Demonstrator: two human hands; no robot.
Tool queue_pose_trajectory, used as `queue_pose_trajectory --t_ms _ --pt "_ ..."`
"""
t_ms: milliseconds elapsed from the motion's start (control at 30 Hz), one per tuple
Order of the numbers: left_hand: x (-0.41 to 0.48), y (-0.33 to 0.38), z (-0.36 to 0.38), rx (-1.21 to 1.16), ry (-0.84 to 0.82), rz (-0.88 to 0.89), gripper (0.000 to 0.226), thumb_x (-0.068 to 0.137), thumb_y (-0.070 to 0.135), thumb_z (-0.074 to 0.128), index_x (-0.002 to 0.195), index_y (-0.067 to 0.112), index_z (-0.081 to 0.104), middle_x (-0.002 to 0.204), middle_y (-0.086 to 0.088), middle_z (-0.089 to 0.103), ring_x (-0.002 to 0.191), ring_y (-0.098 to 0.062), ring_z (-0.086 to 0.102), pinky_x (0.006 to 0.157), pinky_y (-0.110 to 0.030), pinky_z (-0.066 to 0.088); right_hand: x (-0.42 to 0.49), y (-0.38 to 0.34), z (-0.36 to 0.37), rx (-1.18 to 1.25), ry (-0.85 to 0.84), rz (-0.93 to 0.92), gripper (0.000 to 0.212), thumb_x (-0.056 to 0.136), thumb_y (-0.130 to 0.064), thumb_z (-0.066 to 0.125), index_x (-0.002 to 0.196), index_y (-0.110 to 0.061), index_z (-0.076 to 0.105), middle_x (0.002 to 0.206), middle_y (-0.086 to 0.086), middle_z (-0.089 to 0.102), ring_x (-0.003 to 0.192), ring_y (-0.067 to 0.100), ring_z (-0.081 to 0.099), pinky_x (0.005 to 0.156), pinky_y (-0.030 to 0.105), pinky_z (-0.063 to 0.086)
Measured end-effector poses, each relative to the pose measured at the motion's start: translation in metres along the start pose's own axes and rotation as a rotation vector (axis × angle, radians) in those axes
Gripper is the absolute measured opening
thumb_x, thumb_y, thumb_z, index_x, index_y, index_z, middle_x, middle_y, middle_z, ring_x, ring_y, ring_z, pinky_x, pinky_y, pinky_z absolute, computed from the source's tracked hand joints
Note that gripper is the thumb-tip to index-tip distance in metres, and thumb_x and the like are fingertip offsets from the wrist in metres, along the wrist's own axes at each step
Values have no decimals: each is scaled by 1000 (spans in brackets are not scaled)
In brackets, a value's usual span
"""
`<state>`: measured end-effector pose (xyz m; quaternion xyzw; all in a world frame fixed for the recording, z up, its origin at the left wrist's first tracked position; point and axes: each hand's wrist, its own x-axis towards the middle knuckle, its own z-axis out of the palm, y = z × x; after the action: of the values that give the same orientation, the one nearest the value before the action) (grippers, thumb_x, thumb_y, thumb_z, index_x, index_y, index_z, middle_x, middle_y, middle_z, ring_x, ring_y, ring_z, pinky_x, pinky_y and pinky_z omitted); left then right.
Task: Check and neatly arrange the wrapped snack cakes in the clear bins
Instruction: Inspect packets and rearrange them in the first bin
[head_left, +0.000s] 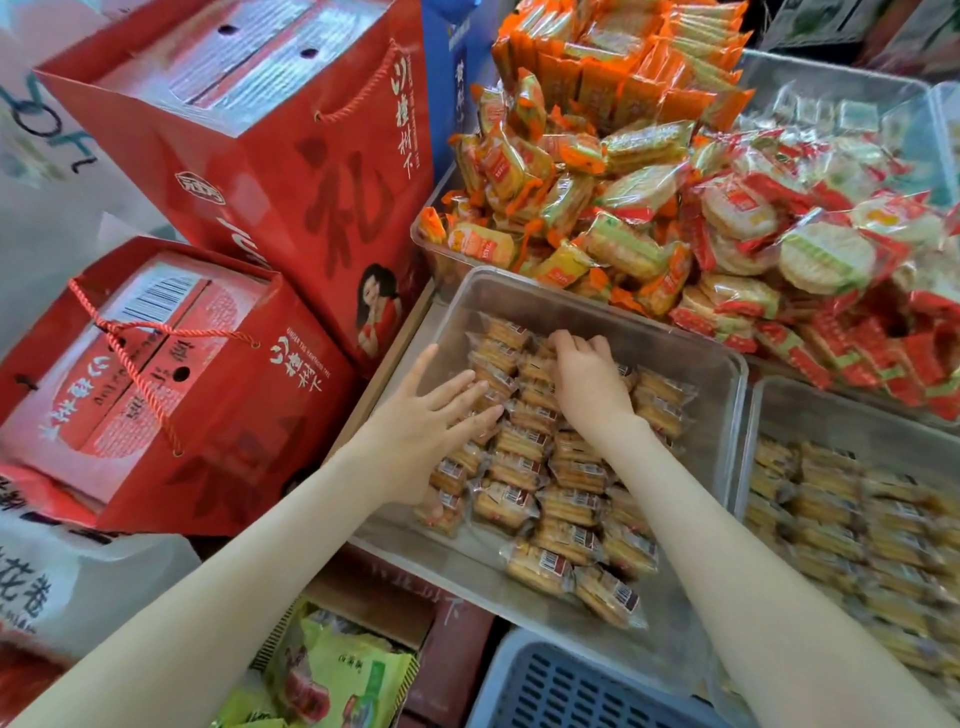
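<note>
**Entry: row-straightening, front clear bin**

Snack cakes (519, 467) lay in rows inside the clear bin (519, 293), with the nearest packs askew. Left hand (431, 431) was flat, fingers straight and spread, pressing the left column. Right hand (587, 379) was curled over a far-row pack (true pinch or mere touch, I could not tell). I judged it mid-tidying. The next move calls for squaring the loose front packs.

left grip (415, 431) flat, right grip (587, 379) seemingly curled
</note>
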<state>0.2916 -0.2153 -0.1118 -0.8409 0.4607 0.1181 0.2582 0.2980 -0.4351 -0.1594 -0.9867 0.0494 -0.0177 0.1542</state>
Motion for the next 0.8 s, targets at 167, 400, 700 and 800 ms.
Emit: queue_pose_trajectory --t_ms 167,400,700,800 --pt "11 3 -4 67 -58 -18 123 74 85 46 149 19 -28 157 -14 -26 145 -31 -25 101 -68 -29 12 -2 -9 -32 7 61 28 91 5 50 118 -2 56 97 17 65 105 33 50 74 40 46" --pt "7 0 -5 43 -77 4 114 78 84 39 152 20 -20 160 -11 -18 149 -29 -14 104 -64 -29 -2 2 -30 29 456 -126 11 81 10 64 83 0 60 68 13 59 67 29 57 62 35 49" --pt "-9 12 -40 -675 28 -104 94 80 79 37 155 27 14 164 2 2 151 -16 -2 115 -57 -16 -98 -13 -117 696 328 413 12 98 -17 54 88 -11 59 75 -3 60 66 9 54 58 17 42" --pt "-27 37 -81 -1378 184 -251 56 93 53 52 143 28 44 140 6 54 128 -11 49 105 -34 42 -136 -23 -133 827 281 467 11 96 -18 56 88 -14 63 82 1 67 77 15 63 69 28 50"
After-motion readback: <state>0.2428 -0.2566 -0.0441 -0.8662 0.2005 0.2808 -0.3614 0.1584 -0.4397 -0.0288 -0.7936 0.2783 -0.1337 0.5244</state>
